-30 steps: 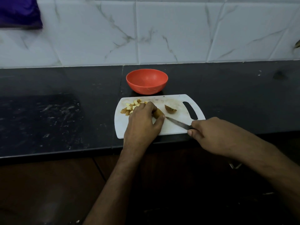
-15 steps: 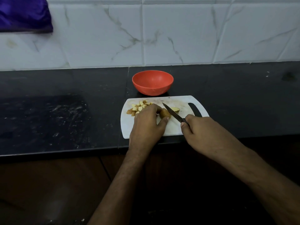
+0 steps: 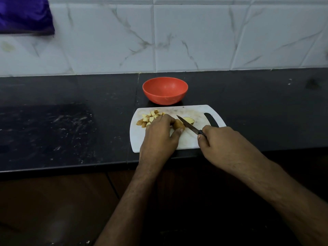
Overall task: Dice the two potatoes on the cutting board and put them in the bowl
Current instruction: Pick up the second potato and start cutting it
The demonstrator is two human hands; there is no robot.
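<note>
White marble-veined tiles behind, black stone desk (image 3: 71, 125) in front, dark wooden floor below. White cutting board (image 3: 152, 144) at the desk's near edge, handle slot to the right. Just behind it, apart from it, an orange bowl (image 3: 165, 90), nothing visible inside. Heap of diced potato (image 3: 150, 118) on the board's left far part. Left hand (image 3: 159, 137) over the board, fingers curled round a brown potato piece (image 3: 178, 124), thumb against its near side. Right hand (image 3: 218, 144) gripping the handle of a dark knife (image 3: 189, 126), blade slanting up-left, tip just beside the held piece. Potato half (image 3: 189, 120) lying cut face up behind the blade. Purple cloth (image 3: 24, 15) at top left.
</note>
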